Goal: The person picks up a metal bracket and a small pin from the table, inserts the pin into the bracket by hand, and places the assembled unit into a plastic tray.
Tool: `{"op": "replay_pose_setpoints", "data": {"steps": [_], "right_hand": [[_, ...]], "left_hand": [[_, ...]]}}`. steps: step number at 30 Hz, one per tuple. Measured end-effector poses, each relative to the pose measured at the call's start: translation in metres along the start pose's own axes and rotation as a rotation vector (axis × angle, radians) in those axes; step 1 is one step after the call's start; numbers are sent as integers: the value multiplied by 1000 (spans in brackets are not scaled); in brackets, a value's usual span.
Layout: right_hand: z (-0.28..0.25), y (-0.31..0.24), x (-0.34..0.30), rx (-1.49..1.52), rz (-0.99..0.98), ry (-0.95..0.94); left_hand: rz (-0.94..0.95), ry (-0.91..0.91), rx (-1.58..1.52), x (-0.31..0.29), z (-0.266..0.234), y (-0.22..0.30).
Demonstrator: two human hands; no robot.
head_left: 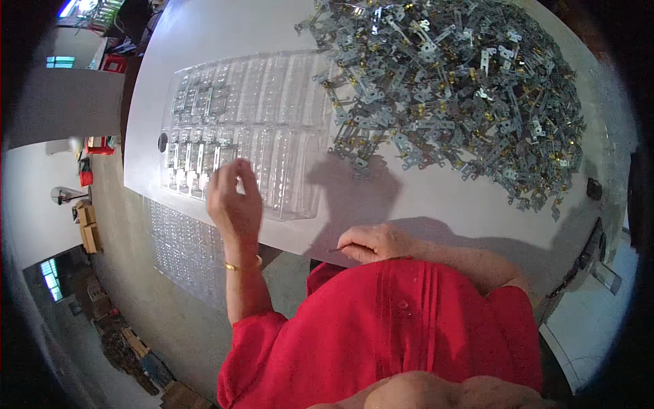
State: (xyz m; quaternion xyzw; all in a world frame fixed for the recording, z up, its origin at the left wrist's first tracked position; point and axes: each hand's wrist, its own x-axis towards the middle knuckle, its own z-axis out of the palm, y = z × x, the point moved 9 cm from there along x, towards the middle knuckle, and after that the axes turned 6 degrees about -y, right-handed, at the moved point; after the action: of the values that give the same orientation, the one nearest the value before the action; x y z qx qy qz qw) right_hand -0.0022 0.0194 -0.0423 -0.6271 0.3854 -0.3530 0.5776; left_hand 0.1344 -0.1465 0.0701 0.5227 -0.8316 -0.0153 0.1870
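White tabletop (pixel 436 198) carries a big heap of small metal parts (pixel 456 88) beside a clear plastic tray (pixel 286 136), over whose near row the left hand (pixel 235 201) hovers half-curled, its grasp unclear, while the right hand (pixel 371 243) pinches a thin metal piece (pixel 335 250) at the near edge

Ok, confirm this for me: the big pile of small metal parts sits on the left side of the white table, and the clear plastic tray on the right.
Sides are swapped. In the head view the pile of metal parts lies on the right of the white table, and the clear plastic tray on the left, under the raised left hand.
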Motion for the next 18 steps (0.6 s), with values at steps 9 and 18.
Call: {"op": "replay_pose_setpoints", "data": {"steps": [9, 18], "right_hand": [[-93, -104, -20, 219, 20, 310], [-106, -170, -15, 339, 40, 121]], "left_hand": [[121, -225, -429, -54, 33, 98], [339, -475, -541, -61, 80, 108]]}}
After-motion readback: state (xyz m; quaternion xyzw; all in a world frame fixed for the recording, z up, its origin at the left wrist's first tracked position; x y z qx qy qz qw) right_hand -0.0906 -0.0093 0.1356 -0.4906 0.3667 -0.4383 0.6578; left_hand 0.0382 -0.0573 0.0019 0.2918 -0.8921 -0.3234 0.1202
